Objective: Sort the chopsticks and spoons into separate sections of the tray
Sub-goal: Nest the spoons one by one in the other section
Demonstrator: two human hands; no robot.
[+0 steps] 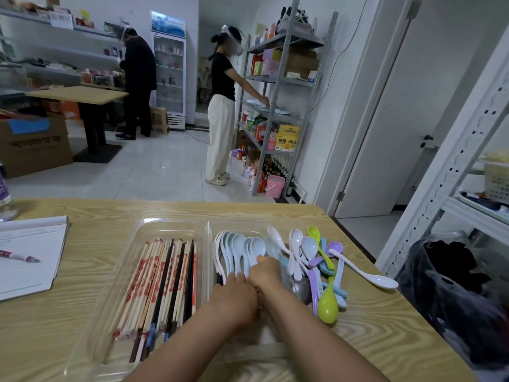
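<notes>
At the far left of your desk (82, 321) lies an open notebook (30, 252) with a pen (20, 257) on its page. Next comes the clear tray (129, 252), whose left section holds the chopsticks (159, 285), bundled lengthwise (pale ones with red print, a few black ones among them). Across the divider, the right section holds a row of pale blue and white spoons (237, 250), nested on their sides with bowls pointing away from you. Your left hand (237, 296) rests at the handles of that row, fingers curled down over them; whether its grip has closed on a handle I cannot tell. Your right hand (265, 274) sits touching it, fingers curled round the handles of the rightmost spoons in the row. Just right of your hands, a loose pile of mixed spoons (316, 260) in white, purple, blue and green lies along the tray's right edge. One white spoon (363, 271) sticks out onto the desk.
</notes>
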